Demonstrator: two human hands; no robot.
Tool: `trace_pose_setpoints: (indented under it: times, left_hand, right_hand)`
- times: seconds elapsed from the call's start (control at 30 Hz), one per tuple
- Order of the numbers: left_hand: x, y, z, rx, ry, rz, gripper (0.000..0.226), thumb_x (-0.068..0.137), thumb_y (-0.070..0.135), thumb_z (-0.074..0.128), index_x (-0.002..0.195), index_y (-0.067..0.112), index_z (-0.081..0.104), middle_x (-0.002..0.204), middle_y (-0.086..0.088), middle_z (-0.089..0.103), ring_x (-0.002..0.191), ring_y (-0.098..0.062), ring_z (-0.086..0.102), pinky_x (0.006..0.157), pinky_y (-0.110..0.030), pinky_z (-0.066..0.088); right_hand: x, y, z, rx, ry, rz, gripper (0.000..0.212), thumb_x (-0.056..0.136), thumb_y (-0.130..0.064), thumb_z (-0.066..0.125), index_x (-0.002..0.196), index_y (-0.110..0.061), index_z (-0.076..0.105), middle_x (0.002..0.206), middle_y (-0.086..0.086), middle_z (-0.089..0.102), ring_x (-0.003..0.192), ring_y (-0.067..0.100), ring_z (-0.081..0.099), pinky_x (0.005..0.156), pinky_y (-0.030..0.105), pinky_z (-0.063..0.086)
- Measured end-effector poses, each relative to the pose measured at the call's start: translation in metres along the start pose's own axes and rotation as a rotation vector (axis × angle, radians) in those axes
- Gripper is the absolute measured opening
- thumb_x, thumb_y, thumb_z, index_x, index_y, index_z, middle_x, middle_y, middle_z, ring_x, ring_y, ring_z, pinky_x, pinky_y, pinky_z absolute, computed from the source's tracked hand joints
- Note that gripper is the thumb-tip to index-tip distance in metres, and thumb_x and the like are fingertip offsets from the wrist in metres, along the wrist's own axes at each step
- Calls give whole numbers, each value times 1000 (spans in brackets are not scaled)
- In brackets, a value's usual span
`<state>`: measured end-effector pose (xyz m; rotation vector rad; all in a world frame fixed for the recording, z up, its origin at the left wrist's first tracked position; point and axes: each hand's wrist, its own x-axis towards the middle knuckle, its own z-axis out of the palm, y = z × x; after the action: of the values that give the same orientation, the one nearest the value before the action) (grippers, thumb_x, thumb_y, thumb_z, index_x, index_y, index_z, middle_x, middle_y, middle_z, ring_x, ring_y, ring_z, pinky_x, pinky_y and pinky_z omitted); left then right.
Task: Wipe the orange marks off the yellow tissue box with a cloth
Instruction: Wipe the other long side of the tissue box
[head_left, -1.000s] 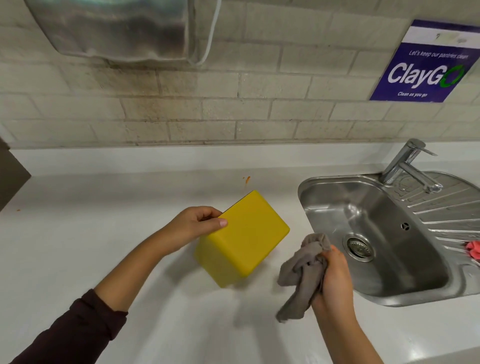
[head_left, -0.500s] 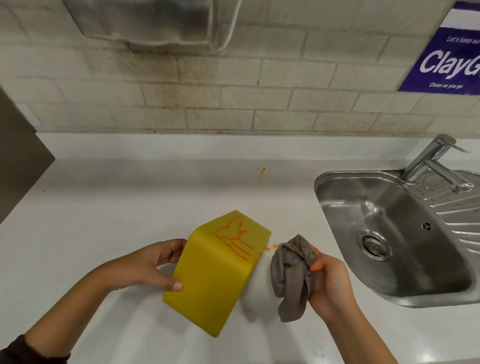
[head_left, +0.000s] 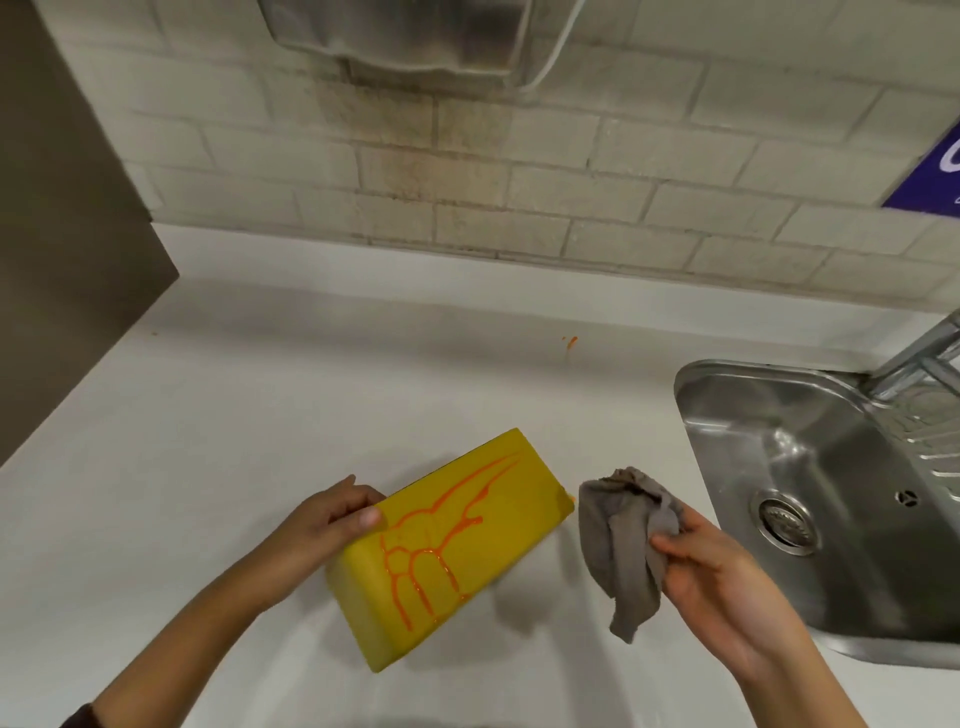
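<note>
A yellow tissue box (head_left: 498, 525) is held tilted above the white counter, its broad face turned up toward me. Orange marks (head_left: 426, 551) run across that face in branching lines. My left hand (head_left: 322, 525) grips the box's left edge, thumb on top. To the right, my right hand (head_left: 727, 577) holds a crumpled grey cloth (head_left: 623, 540) that hangs down from the fingers. The cloth is a short gap away from the box's right end and does not touch it.
A steel sink (head_left: 810, 467) with a drain and tap (head_left: 919, 348) is set into the white counter (head_left: 260, 405) at the right. A small orange spot (head_left: 570, 341) lies on the counter near the tiled wall. A dark panel (head_left: 62, 260) borders the left side.
My left hand has turned the box so the marked face points up and shows more orange lines. The view has shifted left. The cloth stays in my right hand beside the box.
</note>
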<state>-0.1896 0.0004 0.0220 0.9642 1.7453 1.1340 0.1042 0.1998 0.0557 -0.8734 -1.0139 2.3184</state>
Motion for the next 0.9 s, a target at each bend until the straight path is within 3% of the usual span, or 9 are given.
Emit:
trace_pose_setpoints:
  times: [0.1, 0.23, 0.33, 0.43, 0.53, 0.6, 0.73, 0.9]
  left_hand:
    - [-2, -11, 7, -32, 171, 60, 51, 62, 75, 46, 75, 32, 70, 85, 14, 68, 118, -15, 48, 104, -38, 31]
    - [-3, -10, 15, -59, 253, 146, 29, 72, 55, 41, 71, 49, 69, 80, 19, 69, 87, 5, 58, 81, -13, 41]
    - [-3, -11, 15, -63, 228, 238, 31, 81, 30, 46, 71, 45, 71, 74, 25, 69, 78, 9, 61, 68, -2, 42]
    - [-3, -15, 13, -66, 189, 250, 28, 76, 45, 46, 75, 36, 72, 78, 14, 72, 78, 0, 64, 68, -5, 43]
    - [-1, -21, 9, -91, 143, 209, 37, 72, 52, 47, 78, 27, 73, 83, -4, 73, 80, -14, 67, 72, -18, 47]
    - [-2, -24, 8, -125, 120, 169, 39, 69, 53, 51, 82, 25, 74, 87, -7, 73, 84, -16, 67, 74, -19, 48]
    - [-6, -29, 10, -201, 97, 83, 25, 72, 44, 54, 84, 34, 74, 94, 5, 73, 88, -7, 66, 73, -14, 49]
    - [-8, -27, 12, -221, 99, 66, 24, 77, 36, 52, 86, 32, 74, 95, 2, 73, 89, -10, 67, 74, -17, 49]
  right_hand:
    - [2, 8, 6, -74, 70, -115, 45, 81, -5, 51, 126, -7, 53, 119, 13, 66, 110, 20, 63, 81, 25, 55]
    - [12, 20, 30, -397, 188, -338, 36, 81, -25, 56, 117, -27, 53, 110, -2, 69, 104, 8, 64, 84, 19, 53]
    - [26, 29, 55, -707, 276, -582, 31, 91, -11, 56, 116, -28, 48, 111, -14, 59, 102, -10, 57, 78, 2, 43]
    - [39, 42, 77, -911, 272, -748, 40, 93, -4, 52, 123, -28, 40, 117, -23, 48, 105, -22, 46, 81, -4, 35]
    - [45, 64, 86, -1242, 248, -786, 33, 95, -26, 48, 129, -28, 45, 120, -15, 50, 107, -5, 47, 89, 9, 34]
    - [46, 78, 86, -1475, 277, -792, 42, 93, -40, 42, 131, -24, 49, 124, -2, 50, 105, 12, 47, 89, 23, 33]
    - [45, 89, 90, -1559, 332, -822, 42, 93, -33, 44, 132, -20, 52, 122, 8, 55, 95, 23, 53, 80, 31, 35]
    - [42, 84, 88, -1693, 287, -922, 44, 82, -29, 45, 122, -22, 62, 86, 1, 53, 75, 21, 51, 71, 30, 31]
